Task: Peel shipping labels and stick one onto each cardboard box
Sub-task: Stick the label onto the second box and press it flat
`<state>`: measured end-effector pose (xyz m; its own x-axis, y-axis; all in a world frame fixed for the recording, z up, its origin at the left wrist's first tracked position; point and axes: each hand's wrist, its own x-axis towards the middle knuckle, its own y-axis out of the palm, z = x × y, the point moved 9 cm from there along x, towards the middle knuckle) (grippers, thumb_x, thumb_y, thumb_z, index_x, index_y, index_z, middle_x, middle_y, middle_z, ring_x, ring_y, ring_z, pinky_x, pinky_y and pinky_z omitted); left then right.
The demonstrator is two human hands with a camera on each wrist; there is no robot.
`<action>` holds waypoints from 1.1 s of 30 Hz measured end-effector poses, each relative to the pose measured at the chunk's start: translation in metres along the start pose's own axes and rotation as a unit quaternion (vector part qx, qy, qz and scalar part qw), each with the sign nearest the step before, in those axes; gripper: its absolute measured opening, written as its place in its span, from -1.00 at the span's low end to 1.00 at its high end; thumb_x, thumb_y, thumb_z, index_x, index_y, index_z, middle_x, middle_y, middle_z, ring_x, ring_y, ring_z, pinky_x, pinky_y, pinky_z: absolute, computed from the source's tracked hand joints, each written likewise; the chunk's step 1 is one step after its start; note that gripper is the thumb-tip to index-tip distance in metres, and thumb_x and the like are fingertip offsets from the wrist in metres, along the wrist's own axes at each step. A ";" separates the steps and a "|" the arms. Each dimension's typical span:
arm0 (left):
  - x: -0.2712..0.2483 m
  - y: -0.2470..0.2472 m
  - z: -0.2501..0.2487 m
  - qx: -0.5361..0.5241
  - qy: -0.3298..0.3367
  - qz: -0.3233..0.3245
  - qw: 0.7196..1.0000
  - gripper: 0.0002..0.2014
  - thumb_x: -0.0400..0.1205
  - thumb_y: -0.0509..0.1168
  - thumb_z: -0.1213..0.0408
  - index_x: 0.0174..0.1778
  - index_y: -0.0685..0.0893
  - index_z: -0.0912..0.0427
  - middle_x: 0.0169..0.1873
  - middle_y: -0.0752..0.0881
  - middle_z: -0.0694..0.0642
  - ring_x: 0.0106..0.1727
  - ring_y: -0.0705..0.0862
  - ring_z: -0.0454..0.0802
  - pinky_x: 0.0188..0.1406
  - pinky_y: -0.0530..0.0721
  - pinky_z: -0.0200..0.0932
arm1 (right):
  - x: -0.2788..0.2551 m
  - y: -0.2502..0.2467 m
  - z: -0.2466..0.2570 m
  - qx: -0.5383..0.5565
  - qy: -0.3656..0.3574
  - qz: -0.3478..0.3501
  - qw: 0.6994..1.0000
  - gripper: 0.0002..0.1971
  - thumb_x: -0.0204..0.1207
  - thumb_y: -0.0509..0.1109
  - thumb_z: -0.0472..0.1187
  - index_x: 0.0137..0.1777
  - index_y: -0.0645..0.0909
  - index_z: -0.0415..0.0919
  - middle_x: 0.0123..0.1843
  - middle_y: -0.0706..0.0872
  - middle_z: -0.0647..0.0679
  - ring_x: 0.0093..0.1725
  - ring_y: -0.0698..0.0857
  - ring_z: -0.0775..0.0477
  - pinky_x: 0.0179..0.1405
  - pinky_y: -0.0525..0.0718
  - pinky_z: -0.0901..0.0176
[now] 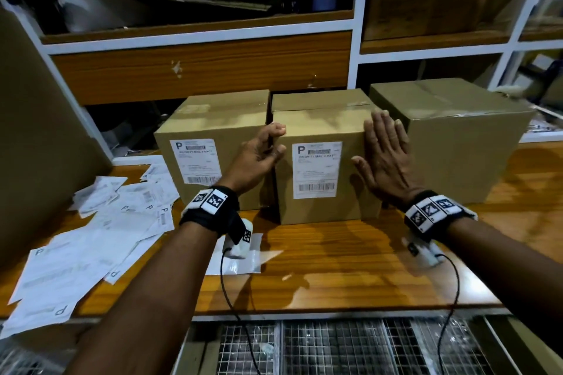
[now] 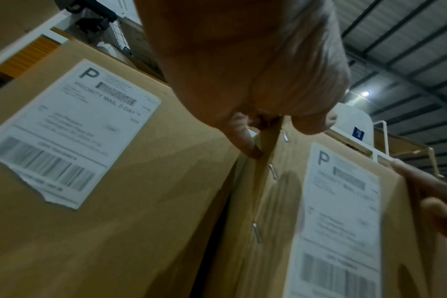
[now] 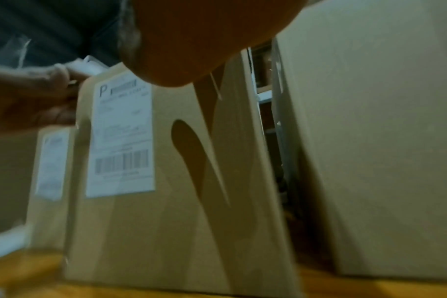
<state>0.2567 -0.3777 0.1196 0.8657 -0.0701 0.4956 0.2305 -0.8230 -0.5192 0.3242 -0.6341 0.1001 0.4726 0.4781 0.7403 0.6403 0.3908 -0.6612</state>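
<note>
Three brown cardboard boxes stand in a row on the wooden table (image 1: 335,268). The left box (image 1: 213,128) carries a white shipping label (image 1: 198,161), and so does the middle box (image 1: 323,125), whose label (image 1: 316,170) is on its front face. On the right box (image 1: 457,143) no label shows. My left hand (image 1: 259,155) grips the middle box's upper left edge, thumb on the front and fingers curled round the side. My right hand (image 1: 384,155) lies flat with straight fingers against that box's right front edge. The left wrist view shows both labels (image 2: 72,131) (image 2: 339,221).
A loose pile of label sheets (image 1: 100,234) covers the table's left part, and a shiny backing sheet (image 1: 246,262) lies under my left wrist. A large cardboard panel (image 1: 36,131) leans at the far left. Shelving (image 1: 201,67) rises behind the boxes. Wire mesh (image 1: 335,347) runs below the table's front edge.
</note>
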 end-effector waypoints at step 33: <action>-0.024 0.053 0.033 0.052 -0.028 -0.194 0.979 0.14 0.51 0.63 0.19 0.75 -0.08 -0.39 0.78 0.16 0.00 0.73 0.27 0.06 0.60 0.41 0.08 | -0.103 0.080 -0.006 0.316 0.482 -0.027 0.817 0.52 -0.16 0.65 0.60 0.75 -0.10 0.14 0.69 0.30 -0.08 0.68 0.31 -0.27 0.65 0.39 -0.38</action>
<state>0.2631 -0.4006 0.0575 0.7270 0.2696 0.6315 0.5881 -0.7193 -0.3699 0.3303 -0.6564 -0.0288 0.9061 -0.2753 0.3213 0.3793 0.8648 -0.3289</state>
